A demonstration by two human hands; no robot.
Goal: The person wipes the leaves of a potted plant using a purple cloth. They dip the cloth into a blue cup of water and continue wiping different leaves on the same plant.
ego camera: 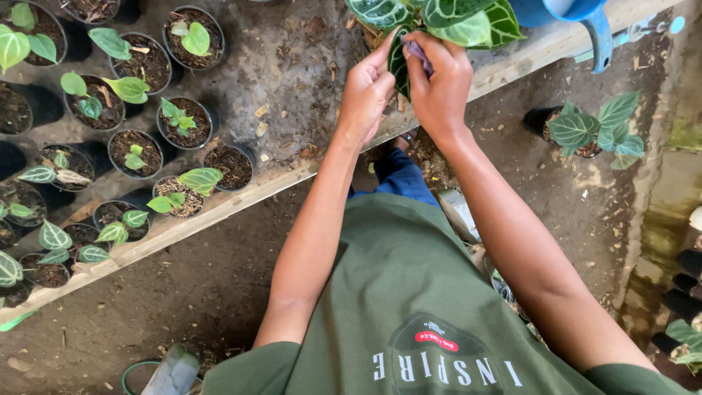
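Left hand pinches the edge of a dark, pale-veined leaf at the far centre | right hand closed on a small purple cloth pressed to that leaf | best wiped gently, leaf supported underneath | black plastic pots of seedlings crowd the rough counter left.

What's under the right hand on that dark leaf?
A small purple cloth shows under the right hand, pressed on the dark veined leaf. The fingers cover the rest of the cloth.
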